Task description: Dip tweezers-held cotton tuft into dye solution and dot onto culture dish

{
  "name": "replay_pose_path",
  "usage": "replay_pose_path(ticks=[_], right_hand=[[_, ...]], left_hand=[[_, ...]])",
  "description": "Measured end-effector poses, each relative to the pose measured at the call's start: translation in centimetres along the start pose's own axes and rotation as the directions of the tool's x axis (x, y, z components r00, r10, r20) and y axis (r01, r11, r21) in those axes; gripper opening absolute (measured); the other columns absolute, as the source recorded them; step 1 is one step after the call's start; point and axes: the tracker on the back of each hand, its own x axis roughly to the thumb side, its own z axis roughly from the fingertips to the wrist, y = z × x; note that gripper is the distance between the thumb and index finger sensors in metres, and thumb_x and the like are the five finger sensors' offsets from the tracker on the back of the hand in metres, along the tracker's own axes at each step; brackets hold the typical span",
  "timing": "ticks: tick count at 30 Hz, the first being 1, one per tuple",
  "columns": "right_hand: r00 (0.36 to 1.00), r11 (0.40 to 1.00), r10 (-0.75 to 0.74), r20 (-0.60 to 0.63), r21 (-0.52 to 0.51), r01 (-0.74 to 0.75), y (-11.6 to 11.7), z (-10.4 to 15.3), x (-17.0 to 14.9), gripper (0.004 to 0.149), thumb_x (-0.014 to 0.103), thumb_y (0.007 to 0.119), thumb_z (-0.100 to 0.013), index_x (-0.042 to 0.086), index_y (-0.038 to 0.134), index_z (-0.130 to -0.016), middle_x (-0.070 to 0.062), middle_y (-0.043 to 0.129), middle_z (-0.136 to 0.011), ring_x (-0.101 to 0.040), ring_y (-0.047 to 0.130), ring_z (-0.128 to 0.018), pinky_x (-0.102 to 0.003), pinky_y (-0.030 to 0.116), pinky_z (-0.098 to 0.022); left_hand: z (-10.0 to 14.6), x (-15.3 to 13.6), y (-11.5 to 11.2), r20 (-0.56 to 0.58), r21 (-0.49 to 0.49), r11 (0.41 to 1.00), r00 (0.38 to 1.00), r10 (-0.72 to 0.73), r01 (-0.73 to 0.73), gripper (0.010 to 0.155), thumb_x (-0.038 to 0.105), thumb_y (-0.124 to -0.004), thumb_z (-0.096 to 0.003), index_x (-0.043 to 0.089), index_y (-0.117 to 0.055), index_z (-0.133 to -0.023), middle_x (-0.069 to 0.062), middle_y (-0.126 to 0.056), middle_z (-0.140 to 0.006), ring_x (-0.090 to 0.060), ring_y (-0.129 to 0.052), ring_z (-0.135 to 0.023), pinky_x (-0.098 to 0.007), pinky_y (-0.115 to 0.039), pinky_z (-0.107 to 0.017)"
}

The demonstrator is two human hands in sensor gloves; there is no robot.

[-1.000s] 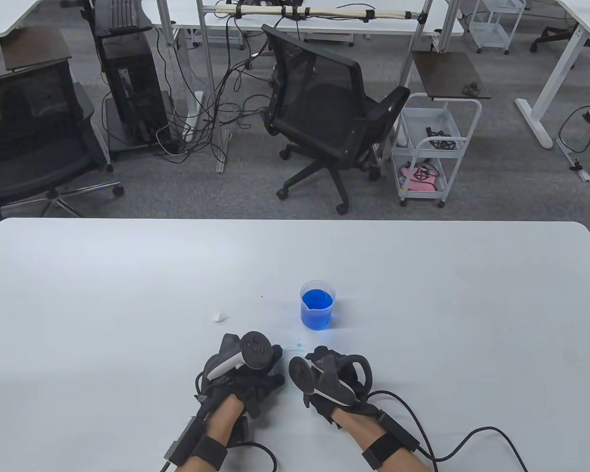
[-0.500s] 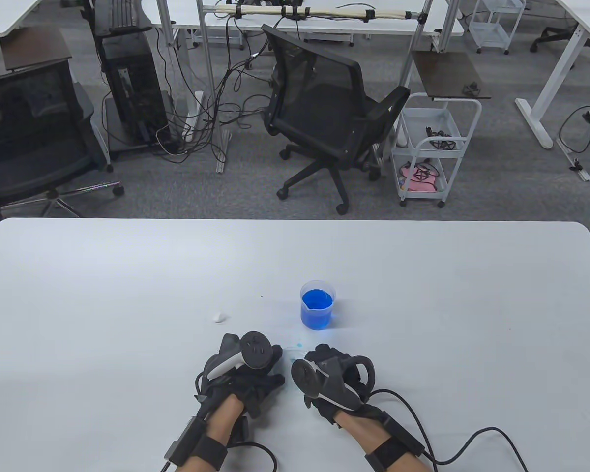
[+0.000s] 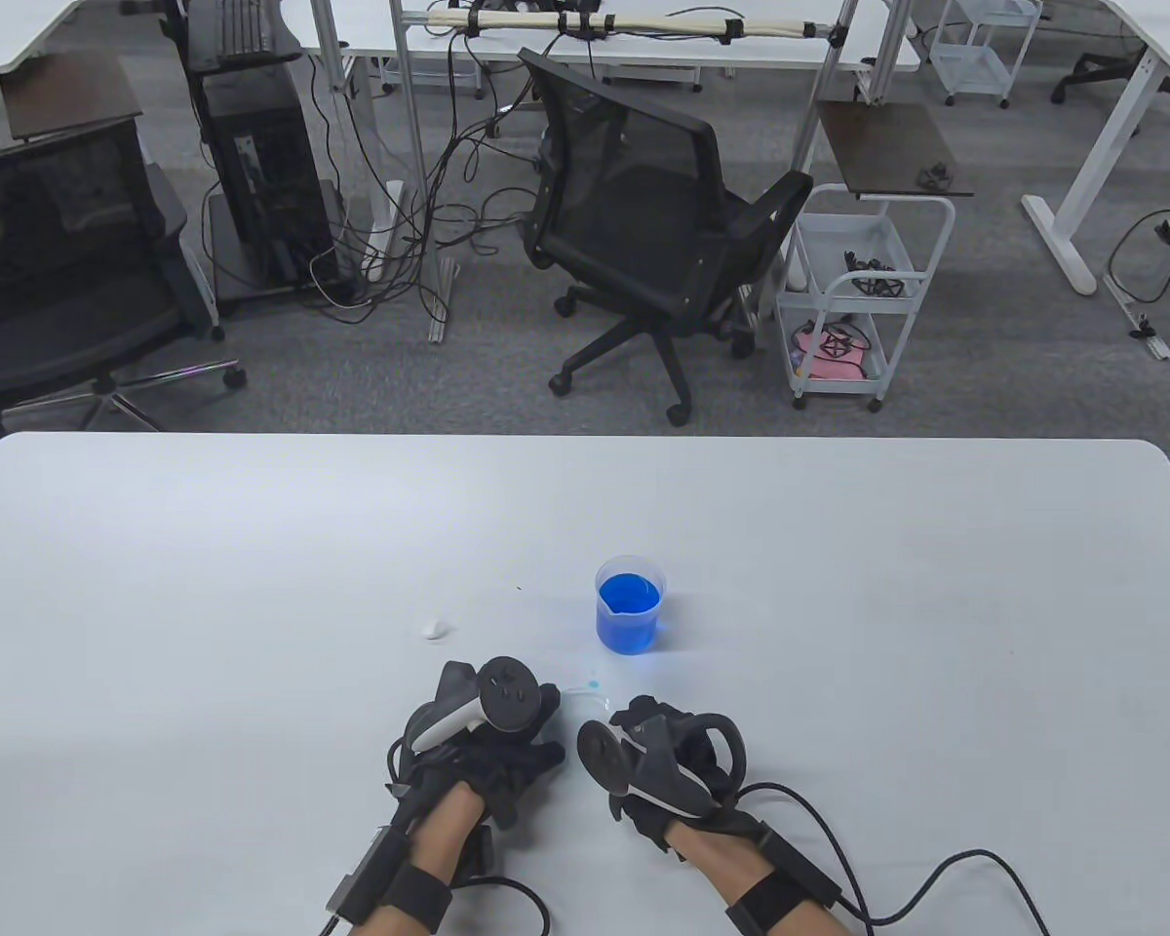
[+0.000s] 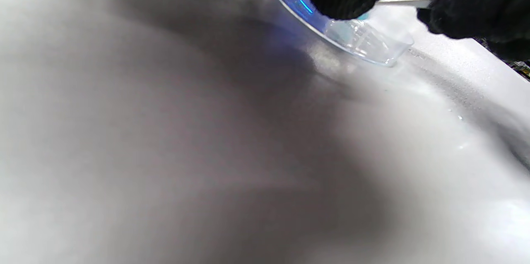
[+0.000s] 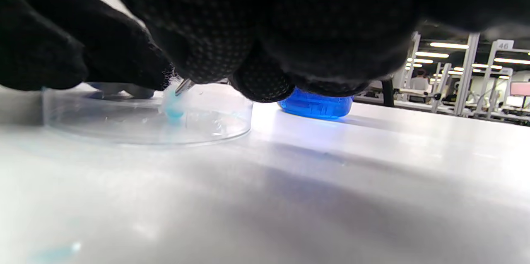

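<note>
- Right hand [image 3: 668,760] is pinching tweezers [image 5: 183,86]; the blue-soaked cotton tuft [image 5: 172,106] is touching down inside the culture dish [image 5: 215,125].
- Left hand [image 3: 487,741] is at the dish's 9 o'clock; grip cannot be told.
- Dye beaker [image 3: 630,604] is sitting at the dish's 1 o'clock.
- Dipping looks done; dotting is underway.

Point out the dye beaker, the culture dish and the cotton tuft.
dye beaker [image 3: 630,604], table view, blue liquid surface.
culture dish [image 5: 223,125], right wrist view, clear side wall.
cotton tuft [image 5: 172,106], right wrist view, blue-stained wad at tweezers tip.

Only one number can be read: "46", on a small white sign [image 5: 502,44] (on a frame post, far behind the bench).
</note>
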Motion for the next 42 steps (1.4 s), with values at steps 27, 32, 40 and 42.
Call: replay_pose_path(ticks=[27,32,40,42], right_hand=[[0.998,0.997,-0.053,-0.027,-0.049,0.052,-2.5,1.5,-1.4,0.040,0.029,0.092,-0.025,0.002,0.107,-0.051,-0.024,0.103,-0.052,-0.017,0.099,-0.018,-0.033,0.090,-0.008],[0.999,0.998,-0.041,-0.007,-0.040,0.041,-2.2,1.8,-1.0,0.040,0.029,0.092,-0.025,0.001,0.107,-0.051,-0.023,0.103,-0.052,-0.017,0.100,-0.018,-0.033,0.090,-0.008],[0.999,0.999,0.014,0.030,0.035,-0.015,0.3,1.4,-0.1,0.040,0.029,0.092,-0.025,0.002,0.107,-0.051,-0.023,0.103,-0.052,-0.017,0.099,-0.018,-0.033,0.090,-0.008],[0.999,0.999,0.015,0.030,0.037,-0.016,0.4,1.4,-0.1,0.040,0.029,0.092,-0.025,0.002,0.107,-0.051,-0.023,0.103,-0.052,-0.017,0.099,-0.018,-0.033,0.090,-0.008]], left_hand=[[0.0,-0.1,0.1,-0.003,-0.006,1.000,1.000,0.005,-0.005,0.070,0.045,-0.067,-0.0620,0.025,-0.028,-0.116,-0.027,-0.016,-0.122,-0.057,-0.015,-0.104,-0.078,-0.018,-0.065],[0.0,-0.1,0.1,-0.003,-0.006,1.000,1.000,0.006,-0.006,0.070,0.045,-0.067,-0.0619,0.025,-0.028,-0.116,-0.027,-0.015,-0.122,-0.057,-0.015,-0.104,-0.078,-0.018,-0.065],[0.0,-0.1,0.1,-0.006,-0.006,1.000,1.000,0.005,-0.005,0.070,0.045,-0.067,-0.0620,0.026,-0.028,-0.116,-0.027,-0.015,-0.122,-0.057,-0.015,-0.104,-0.078,-0.018,-0.065],[0.0,-0.1,0.1,-0.006,-0.006,1.000,1.000,0.005,-0.005,0.070,0.045,-0.067,-0.0620,0.026,-0.028,-0.116,-0.027,-0.015,-0.122,-0.058,-0.015,-0.104,-0.078,-0.018,-0.065]])
